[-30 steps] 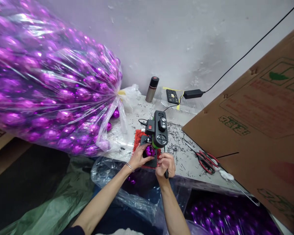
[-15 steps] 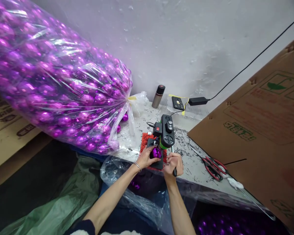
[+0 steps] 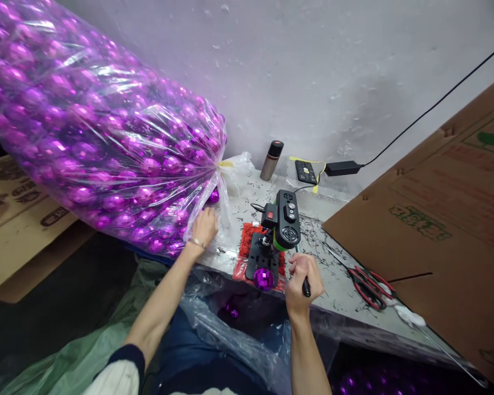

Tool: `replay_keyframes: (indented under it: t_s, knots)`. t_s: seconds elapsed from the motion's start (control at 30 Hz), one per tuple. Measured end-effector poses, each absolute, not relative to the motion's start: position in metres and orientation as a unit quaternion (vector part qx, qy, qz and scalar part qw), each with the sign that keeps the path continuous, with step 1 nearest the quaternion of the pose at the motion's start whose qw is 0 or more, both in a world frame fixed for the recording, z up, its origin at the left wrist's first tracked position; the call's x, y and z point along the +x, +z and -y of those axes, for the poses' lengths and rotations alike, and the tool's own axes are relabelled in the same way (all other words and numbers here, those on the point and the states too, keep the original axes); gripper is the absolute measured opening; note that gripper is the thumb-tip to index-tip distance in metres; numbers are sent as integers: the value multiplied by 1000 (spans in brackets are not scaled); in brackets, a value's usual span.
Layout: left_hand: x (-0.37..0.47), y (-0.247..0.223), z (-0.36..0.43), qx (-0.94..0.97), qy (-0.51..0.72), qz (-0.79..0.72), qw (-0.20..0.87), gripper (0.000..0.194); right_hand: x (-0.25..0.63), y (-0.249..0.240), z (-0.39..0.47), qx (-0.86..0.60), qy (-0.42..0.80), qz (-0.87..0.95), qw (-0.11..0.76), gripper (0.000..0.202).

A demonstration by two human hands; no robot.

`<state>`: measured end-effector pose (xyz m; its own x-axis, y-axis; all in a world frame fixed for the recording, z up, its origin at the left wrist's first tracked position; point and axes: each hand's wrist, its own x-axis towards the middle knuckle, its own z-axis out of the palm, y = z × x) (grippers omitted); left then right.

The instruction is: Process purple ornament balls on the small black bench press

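Observation:
My right hand [image 3: 305, 281] is wrapped round the black-tipped lever handle [image 3: 307, 287] of a small bench press [image 3: 287, 222] with a black and green head. On the front of its black base plate [image 3: 253, 266] rests a shiny purple faceted ball [image 3: 264, 278], with neither hand on it. My left hand [image 3: 205, 226] is at the bench's left side, against the tied neck of a large clear bag [image 3: 148, 131] full of purple balls. Its fingers are curled, and what they hold, if anything, is hidden. Just beyond it lies another purple ball [image 3: 214, 195].
Red-handled scissors [image 3: 370, 288] lie at the right beside a big cardboard box [image 3: 428, 219]. A flask [image 3: 271, 160], a black phone-like object [image 3: 306, 171] and a power adapter [image 3: 343, 168] stand along the wall. Black scraps litter the bench. Clear plastic [image 3: 230, 334] hangs over its front edge.
My left hand has let go of the ball under the press and moved left to the bag's neck. That ball now sits nearer the plate's front edge. My right hand stays on the lever.

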<state>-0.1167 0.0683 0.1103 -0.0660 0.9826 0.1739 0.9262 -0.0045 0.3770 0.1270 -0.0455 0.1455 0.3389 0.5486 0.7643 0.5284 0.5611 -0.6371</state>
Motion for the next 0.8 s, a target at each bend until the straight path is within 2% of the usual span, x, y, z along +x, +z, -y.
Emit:
replay_keyframes:
  t_s: [0.1, 0.23, 0.33, 0.37, 0.43, 0.5, 0.57, 0.67, 0.8]
  knots:
    - [-133, 130, -110, 637, 135, -755, 77, 32, 127, 145, 45, -462, 2, 581, 670, 37]
    - [-135, 134, -123, 625, 111, -767, 97, 29, 128, 146, 46, -457, -8, 595, 661, 36]
    - [-133, 135, -116, 635, 117, -753, 126, 41, 129, 147, 47, -456, -9, 605, 653, 36]
    - [-132, 135, -111, 636, 148, -740, 164, 48, 129, 147, 47, -455, -9, 607, 651, 35]
    - [-125, 133, -96, 612, 261, -680, 309, 58, 129, 148, 47, -455, -7, 608, 651, 36]
    - [-112, 126, -77, 536, 384, -568, 492, 59, 129, 152, 47, -460, 0, 603, 652, 37]
    - [-94, 115, -58, 449, 446, -462, 621, 53, 128, 156, 48, -470, 9, 594, 652, 38]
    - [-65, 96, -34, 343, 484, -393, 702, 47, 127, 164, 48, -484, 24, 586, 650, 37]
    - [-39, 81, -16, 283, 497, -395, 719, 50, 128, 168, 46, -472, 31, 591, 654, 37]
